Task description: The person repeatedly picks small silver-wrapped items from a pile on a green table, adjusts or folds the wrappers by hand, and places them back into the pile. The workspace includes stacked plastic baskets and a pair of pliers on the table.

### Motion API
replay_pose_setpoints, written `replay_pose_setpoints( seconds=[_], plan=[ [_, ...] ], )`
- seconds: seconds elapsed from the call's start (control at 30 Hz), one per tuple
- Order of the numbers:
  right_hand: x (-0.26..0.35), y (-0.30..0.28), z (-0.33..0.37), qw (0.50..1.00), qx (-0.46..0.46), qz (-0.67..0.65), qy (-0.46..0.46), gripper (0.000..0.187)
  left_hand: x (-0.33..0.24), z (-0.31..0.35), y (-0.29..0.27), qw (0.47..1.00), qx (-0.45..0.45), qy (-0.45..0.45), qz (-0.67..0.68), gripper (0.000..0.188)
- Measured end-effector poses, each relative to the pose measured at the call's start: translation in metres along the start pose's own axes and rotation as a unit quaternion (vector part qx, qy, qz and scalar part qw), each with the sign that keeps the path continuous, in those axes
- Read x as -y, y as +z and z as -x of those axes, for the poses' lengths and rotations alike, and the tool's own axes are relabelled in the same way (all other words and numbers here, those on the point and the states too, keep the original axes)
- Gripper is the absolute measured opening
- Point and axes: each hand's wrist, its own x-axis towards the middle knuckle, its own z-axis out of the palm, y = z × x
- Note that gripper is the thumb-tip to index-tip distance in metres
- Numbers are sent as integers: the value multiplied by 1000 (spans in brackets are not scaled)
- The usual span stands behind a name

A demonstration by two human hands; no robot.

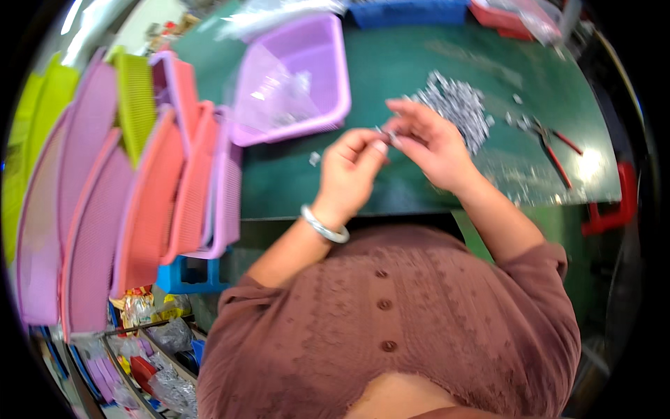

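Over the near side of the green table [391, 63], both hands meet in front of me. Thumb and forefinger of my left hand [349, 164] pinch a small grey metal piece [380, 131], whose exact kind is too small to make out. My right hand [433, 143] has its thumb and fingertips closed at the same spot, also on a small metal piece; its outer fingers are lifted. Just beyond the right hand lies a heap of small silvery metal parts [457, 105]. A loose silvery piece [315, 158] rests on the table left of my left hand.
A purple plastic basket [335, 84] with clear bags inside stands at the far left. Red-handled pliers [555, 157] lie on the right. Stacked coloured baskets [150, 202] crowd the left side. A blue tray [408, 12] and a red tray [499, 19] line the far edge.
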Motion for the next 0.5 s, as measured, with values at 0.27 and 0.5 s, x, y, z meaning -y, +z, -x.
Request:
replay_pose_setpoints(
  seconds=[0.27, 0.5],
  plan=[
    [-10, 13, 24, 997, -41, -40, -48, 61, 3, 14, -1, 999, 32, 38, -20, 14],
    [-12, 20, 32, 995, -43, -12, -94, 69, 6, 21, -2, 995, 23, 78, -59, 13]
  ],
)
